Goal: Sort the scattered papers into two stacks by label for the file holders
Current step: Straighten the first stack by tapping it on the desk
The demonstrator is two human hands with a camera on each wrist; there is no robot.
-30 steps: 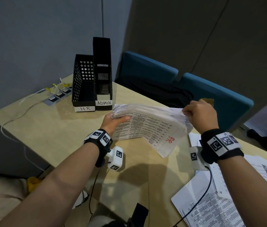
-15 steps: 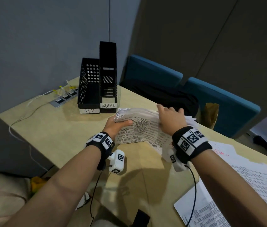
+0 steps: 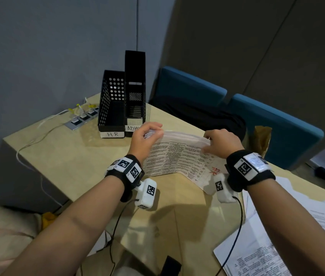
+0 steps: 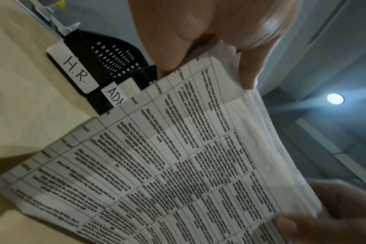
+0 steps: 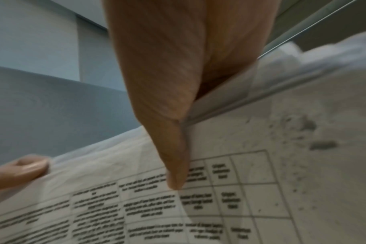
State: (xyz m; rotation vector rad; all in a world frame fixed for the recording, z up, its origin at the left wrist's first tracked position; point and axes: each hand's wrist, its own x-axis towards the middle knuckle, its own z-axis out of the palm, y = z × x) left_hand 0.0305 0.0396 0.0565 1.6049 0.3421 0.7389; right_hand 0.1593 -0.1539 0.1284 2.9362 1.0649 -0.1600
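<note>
Before the black HR-labelled file holder (image 3: 111, 108), both hands gripped the white printed HR paper stack (image 3: 177, 158): left hand (image 3: 144, 139) nearer, right hand (image 3: 222, 144) opposite.

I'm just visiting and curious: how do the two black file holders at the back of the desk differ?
The HR holder is lower, with walls pierced by round holes; the ADMIN holder stands taller, with a striped patch and slots on its inner wall. The HR label shows whole, while the left hand hides the end of the ADMIN label. Both are black, upright, side by side and touching, each with a white handwritten label. No papers show inside either.
</note>
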